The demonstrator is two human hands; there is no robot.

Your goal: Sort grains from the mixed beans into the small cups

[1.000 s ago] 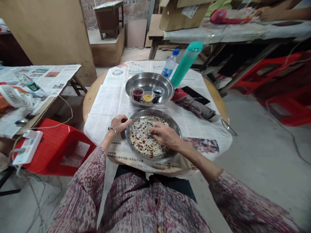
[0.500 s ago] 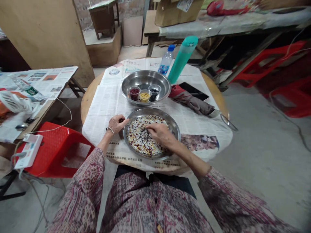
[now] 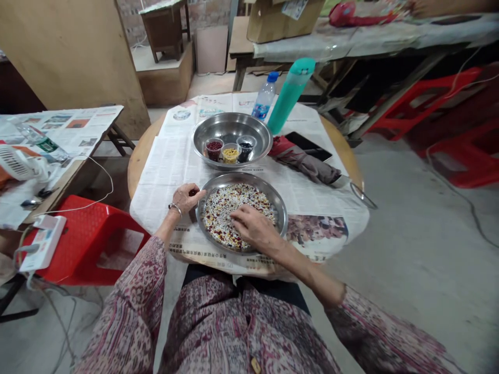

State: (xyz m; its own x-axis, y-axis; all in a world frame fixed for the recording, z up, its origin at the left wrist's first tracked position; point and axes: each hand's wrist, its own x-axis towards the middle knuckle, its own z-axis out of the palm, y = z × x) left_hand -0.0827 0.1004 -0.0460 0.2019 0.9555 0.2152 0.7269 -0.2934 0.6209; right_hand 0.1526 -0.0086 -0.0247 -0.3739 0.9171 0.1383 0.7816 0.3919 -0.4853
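Observation:
A round metal tray (image 3: 281, 228) holds a spread of mixed white, yellow, dark red and black grains and beans (image 3: 222, 228). My right hand (image 3: 255, 226) is over the middle of the tray, its bunched fingertips down among the grains; anything between them is too small to name. My left hand (image 3: 186, 198) rests at the tray's left rim with curled fingers. A dark red patch shows in its hollow, too small to make out. Behind the tray, a deeper metal basin (image 3: 249, 122) holds clear cups of dark red beans (image 3: 214, 149), yellow grains (image 3: 231, 154) and black beans (image 3: 245, 150).
Newspaper (image 3: 156, 171) covers the round table. Beyond the basin stand a water bottle (image 3: 265, 96) and a tilted teal bottle (image 3: 290, 98). A folded umbrella (image 3: 307, 163) and a dark flat device (image 3: 312, 148) lie right. A red stool (image 3: 89, 239) carries a power strip (image 3: 44, 244).
My right hand has shifted slightly down and toward me within the tray, and the grains around it are redistributed. My left hand stays at the rim. The view has moved slightly.

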